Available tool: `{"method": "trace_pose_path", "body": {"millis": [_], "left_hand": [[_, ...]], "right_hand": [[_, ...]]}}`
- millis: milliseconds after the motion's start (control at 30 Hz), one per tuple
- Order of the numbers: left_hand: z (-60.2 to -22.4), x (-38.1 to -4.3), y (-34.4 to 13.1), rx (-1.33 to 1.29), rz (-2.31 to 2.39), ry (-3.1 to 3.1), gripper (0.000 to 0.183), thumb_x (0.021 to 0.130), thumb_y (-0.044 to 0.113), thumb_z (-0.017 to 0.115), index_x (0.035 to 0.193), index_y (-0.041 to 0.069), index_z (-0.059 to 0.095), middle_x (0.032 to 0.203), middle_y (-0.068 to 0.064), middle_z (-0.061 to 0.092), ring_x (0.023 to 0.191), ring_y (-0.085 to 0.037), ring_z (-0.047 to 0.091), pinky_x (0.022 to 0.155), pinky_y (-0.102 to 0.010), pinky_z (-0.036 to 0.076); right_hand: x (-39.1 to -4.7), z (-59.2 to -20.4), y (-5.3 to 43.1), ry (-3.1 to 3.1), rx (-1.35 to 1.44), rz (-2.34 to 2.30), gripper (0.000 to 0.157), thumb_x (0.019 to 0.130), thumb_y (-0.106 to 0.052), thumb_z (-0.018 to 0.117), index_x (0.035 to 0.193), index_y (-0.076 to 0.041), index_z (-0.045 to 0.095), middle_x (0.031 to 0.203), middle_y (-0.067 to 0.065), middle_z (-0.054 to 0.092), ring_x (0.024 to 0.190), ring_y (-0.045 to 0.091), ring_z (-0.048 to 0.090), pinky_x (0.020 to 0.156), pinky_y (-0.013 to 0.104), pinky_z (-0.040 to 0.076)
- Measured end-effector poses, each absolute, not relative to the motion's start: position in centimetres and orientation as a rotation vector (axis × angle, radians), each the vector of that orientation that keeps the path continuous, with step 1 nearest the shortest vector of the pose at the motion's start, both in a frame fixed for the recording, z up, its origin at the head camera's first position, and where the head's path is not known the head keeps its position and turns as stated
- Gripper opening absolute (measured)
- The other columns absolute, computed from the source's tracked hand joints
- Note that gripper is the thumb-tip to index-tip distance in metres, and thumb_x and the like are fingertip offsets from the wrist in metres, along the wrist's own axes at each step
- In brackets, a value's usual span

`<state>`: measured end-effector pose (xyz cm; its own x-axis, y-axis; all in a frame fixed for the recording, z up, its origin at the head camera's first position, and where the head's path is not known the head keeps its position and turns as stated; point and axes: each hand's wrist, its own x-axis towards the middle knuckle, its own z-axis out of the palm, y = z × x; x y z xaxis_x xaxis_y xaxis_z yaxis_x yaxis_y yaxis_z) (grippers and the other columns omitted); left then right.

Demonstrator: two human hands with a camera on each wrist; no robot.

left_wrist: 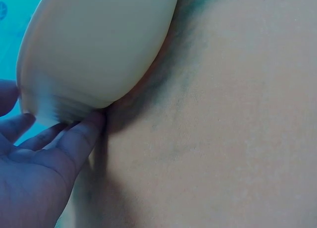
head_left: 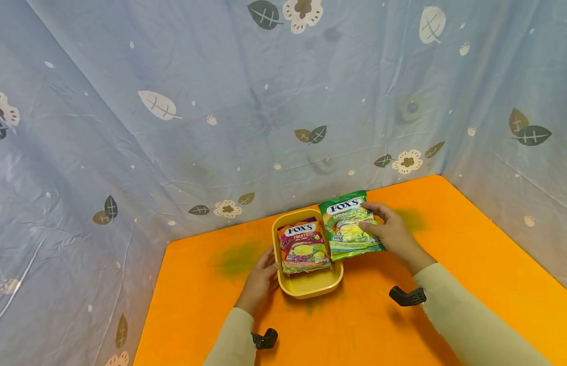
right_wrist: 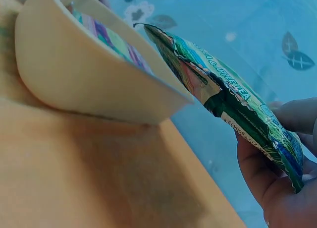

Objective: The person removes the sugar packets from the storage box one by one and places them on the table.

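My right hand point(head_left: 393, 234) holds a green Fox's Spring Tea candy bag point(head_left: 349, 223) by its right edge. In the right wrist view, fingers lie on both faces of the bag point(right_wrist: 218, 84), which is raised and tilted beside a yellow plastic tub point(right_wrist: 99, 79). From above, the bag overlaps the tub's right rim. A Fox's Fruits candy bag point(head_left: 303, 249), orange and purple, lies inside the tub, with a purple edge showing behind it. My left hand point(head_left: 260, 279) touches the tub's left side, its fairly straight fingers point(left_wrist: 79, 139) against the outer wall.
An orange tabletop point(head_left: 196, 305) lies under the tub, with greenish smudges on it. Pale blue curtains point(head_left: 246, 101) printed with leaves and flowers stand close behind the table and along its sides. A black wrist camera point(head_left: 407, 296) sits at the right cuff.
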<state>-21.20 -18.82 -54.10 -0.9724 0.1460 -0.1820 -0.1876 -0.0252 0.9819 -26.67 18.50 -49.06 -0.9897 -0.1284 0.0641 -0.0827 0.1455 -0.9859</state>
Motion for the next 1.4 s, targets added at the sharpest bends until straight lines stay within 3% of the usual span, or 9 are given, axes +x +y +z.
{"method": "trace_pose_path", "body": {"millis": [167,233,333,467,833,1400], "left_hand": [[-54.1,-21.2,-19.0,-0.054,2.098,2.008,0.063,0.117,0.015,0.049,0.175,0.01,0.024,0.172,-0.025,0.033,0.149,-0.045,0.046,0.115,-0.055,0.047],[-54.1,-21.1,-19.0,-0.055,2.096,2.008,0.063,0.117,0.014,0.048,0.175,0.01,0.024,0.172,-0.025,0.033,0.149,-0.045,0.047,0.115,-0.055,0.047],[-54.1,-21.2,-19.0,-0.052,2.096,2.004,0.062,0.117,0.014,0.048,0.175,0.009,0.024,0.172,-0.025,0.033,0.148,-0.045,0.047,0.115,-0.055,0.046],[-54.1,-21.2,-18.9,-0.052,2.103,1.994,0.063,0.117,0.014,0.048,0.175,0.009,0.024,0.172,-0.025,0.032,0.149,-0.045,0.046,0.115,-0.056,0.046],[-54.3,-21.3,-18.9,-0.043,2.105,1.98,0.063,0.117,0.016,0.048,0.175,0.01,0.023,0.173,-0.025,0.031,0.151,-0.045,0.043,0.117,-0.057,0.044],[-54.1,-21.1,-18.7,-0.028,2.101,1.993,0.062,0.118,0.016,0.047,0.175,0.009,0.022,0.172,-0.026,0.031,0.152,-0.045,0.042,0.117,-0.057,0.043]], "right_hand": [[-26.9,-49.4,19.8,2.396,-0.209,-1.966,0.069,0.107,-0.019,0.074,0.165,-0.002,0.043,0.171,0.021,0.036,0.159,0.043,0.022,0.096,0.018,0.048],[-26.9,-49.6,20.4,2.413,-0.203,-1.947,0.069,0.107,-0.019,0.075,0.165,-0.002,0.043,0.171,0.021,0.036,0.159,0.044,0.022,0.103,0.026,0.048],[-26.8,-49.9,21.0,2.435,-0.189,-1.911,0.069,0.107,-0.019,0.075,0.165,-0.002,0.043,0.171,0.022,0.035,0.16,0.046,0.02,0.117,0.047,0.043],[-26.6,-50.7,21.4,2.471,-0.178,-1.853,0.067,0.106,-0.019,0.075,0.163,0.0,0.045,0.17,0.025,0.036,0.159,0.049,0.02,0.121,0.067,0.033],[-26.6,-52.4,21.7,2.519,-0.216,-1.767,0.058,0.105,-0.013,0.075,0.157,0.002,0.051,0.166,0.031,0.038,0.155,0.057,0.024,0.12,0.074,0.028],[-26.6,-53.4,22.2,2.547,-0.182,-1.627,0.058,0.108,-0.013,0.071,0.159,0.001,0.047,0.167,0.036,0.03,0.151,0.064,0.025,0.115,0.072,0.038]]}}
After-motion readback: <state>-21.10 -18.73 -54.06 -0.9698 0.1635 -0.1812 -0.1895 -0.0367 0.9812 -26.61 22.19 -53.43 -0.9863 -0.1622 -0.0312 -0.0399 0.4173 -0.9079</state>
